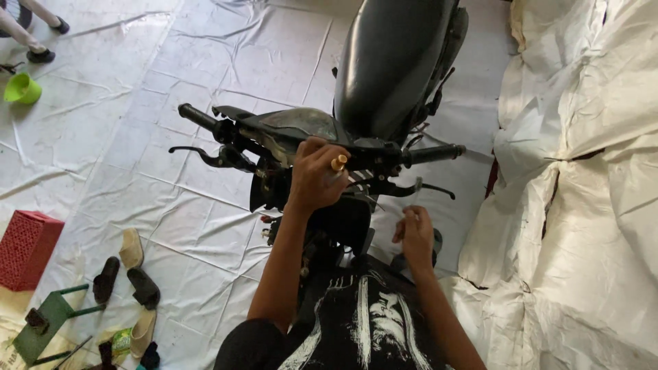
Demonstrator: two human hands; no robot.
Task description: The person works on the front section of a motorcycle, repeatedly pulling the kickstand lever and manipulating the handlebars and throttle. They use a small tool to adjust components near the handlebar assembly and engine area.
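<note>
Now your left hand rests on the middle of the motorbike handlebar, fingers pinching a small tan handle. Your right hand hangs nearer, fingers curled loosely on nothing.

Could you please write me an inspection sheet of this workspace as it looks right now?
Surface: white sheet spread over the floor, creased.
Job's things: black motorcycle; handlebar stripped of covers; yellow-handled tool.
Clutter: red crate, green stool, sandals, green cup.
Grippers: left hand grips the tool at the handlebar centre; right hand is lower, free, fingers curled.
Cables: thin wires beside the right grip.
Surroundings: white sacks on the right; another person's feet top left.
</note>
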